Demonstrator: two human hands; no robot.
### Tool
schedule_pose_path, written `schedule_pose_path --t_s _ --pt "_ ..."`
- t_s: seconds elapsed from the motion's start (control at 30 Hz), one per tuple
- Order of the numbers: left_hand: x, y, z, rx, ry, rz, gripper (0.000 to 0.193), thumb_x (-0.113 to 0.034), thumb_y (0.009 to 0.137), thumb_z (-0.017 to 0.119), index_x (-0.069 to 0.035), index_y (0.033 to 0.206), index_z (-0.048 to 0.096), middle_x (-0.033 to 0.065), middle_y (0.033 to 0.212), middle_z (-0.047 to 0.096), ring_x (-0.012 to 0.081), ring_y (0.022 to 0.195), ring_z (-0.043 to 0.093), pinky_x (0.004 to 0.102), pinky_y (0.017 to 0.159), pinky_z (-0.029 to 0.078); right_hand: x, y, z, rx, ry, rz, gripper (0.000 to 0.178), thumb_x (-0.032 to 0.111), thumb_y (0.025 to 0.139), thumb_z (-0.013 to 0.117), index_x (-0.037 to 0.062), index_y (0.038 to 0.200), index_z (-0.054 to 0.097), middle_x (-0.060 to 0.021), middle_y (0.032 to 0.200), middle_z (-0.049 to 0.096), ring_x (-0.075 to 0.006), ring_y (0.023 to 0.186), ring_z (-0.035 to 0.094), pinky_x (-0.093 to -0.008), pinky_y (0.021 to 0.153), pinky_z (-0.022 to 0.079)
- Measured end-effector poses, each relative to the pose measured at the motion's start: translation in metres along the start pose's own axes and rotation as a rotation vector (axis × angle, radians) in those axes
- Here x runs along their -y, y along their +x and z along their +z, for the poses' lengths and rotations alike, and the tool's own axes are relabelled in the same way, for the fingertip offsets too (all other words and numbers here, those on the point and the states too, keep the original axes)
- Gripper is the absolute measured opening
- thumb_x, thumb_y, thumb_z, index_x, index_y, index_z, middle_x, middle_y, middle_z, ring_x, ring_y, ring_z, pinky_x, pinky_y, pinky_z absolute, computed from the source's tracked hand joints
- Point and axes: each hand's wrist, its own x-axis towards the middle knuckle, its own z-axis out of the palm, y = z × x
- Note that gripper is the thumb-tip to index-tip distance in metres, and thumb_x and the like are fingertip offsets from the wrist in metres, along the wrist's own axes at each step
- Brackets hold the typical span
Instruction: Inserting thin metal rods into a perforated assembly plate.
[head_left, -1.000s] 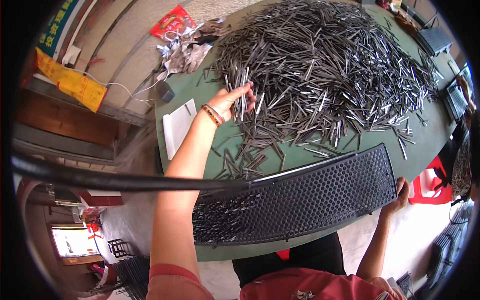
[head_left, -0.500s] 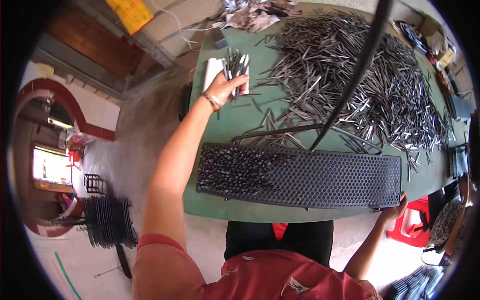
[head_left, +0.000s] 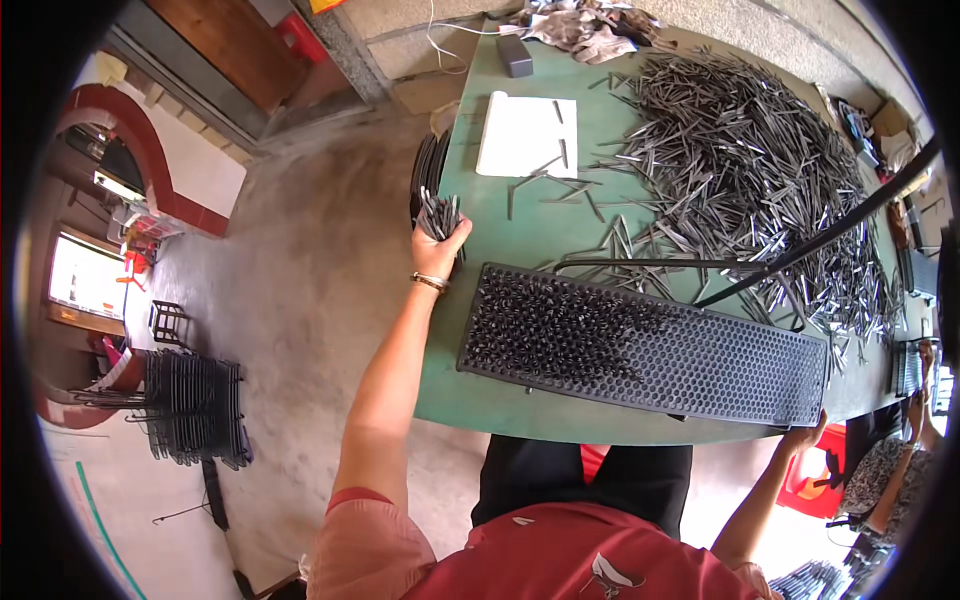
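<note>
My left hand [head_left: 436, 255] is closed around a bundle of thin dark strips [head_left: 440, 212], their ends poking up above my fingers. It hangs at the table's left edge, beyond the upper left corner of a long black perforated panel [head_left: 735, 365]. Short dark pieces [head_left: 550, 330] crowd the holes in the panel's left half, while bare holes show toward its right end. My right hand [head_left: 805, 433] grips the panel's lower right corner, its fingers partly hidden beneath. A black rod frame rises behind the panel.
Loose dark strips form a large heap [head_left: 750, 170] across the green table [head_left: 450, 400]. A white pad [head_left: 505, 140] with a few strips, a dark block [head_left: 514, 57] and crumpled cloth [head_left: 585, 30] lie farther back. Black racks [head_left: 195, 405] stand at left; another person sits far right.
My left hand has come back from over the white pad to the table's left edge, still with the strips. The panel now slants, its right end nearer me.
</note>
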Motion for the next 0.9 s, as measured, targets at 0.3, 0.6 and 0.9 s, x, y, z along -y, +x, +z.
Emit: schedule_pose_path --t_s 0.3,0.6,0.9 --pt "-0.004 -0.016 0.016 0.103 -0.08 0.036 0.04 -0.005 0.077 0.074 -0.003 0.109 0.051 0.0004 0.084 0.062 0.008 0.076 0.059 0.0241 0.071 0.05 -0.017 0.003 -0.002 0.027 0.27 0.067 0.033 0.017 0.084 0.047 -0.0006 0.109 0.062 -0.0102 0.098 0.065 -0.0223 0.087 0.061 -0.0333 0.078 0.05" --pt "-0.031 0.01 0.011 -0.104 -0.498 -0.423 0.017 -0.01 0.08 0.07 -0.003 0.089 0.056 0.007 0.077 0.061 0.0184 0.068 0.061 0.033 0.062 0.053 -0.005 0.005 -0.005 0.129 0.153 0.153 0.03 0.012 0.084 0.054 -0.0038 0.109 0.06 -0.0105 0.099 0.064 -0.0206 0.086 0.059 -0.0302 0.078 0.048" --pt "-0.183 -0.037 0.02 0.266 -0.735 -0.648 0.024 -0.014 0.087 0.062 -0.004 0.108 0.055 0.0071 0.086 0.06 0.0167 0.073 0.06 0.0319 0.061 0.052 0.047 0.015 -0.062 0.172 0.137 0.201 0.028 0.013 0.092 0.057 0.0002 0.117 0.061 -0.0062 0.096 0.065 -0.0094 0.075 0.057 -0.0212 0.064 0.045"
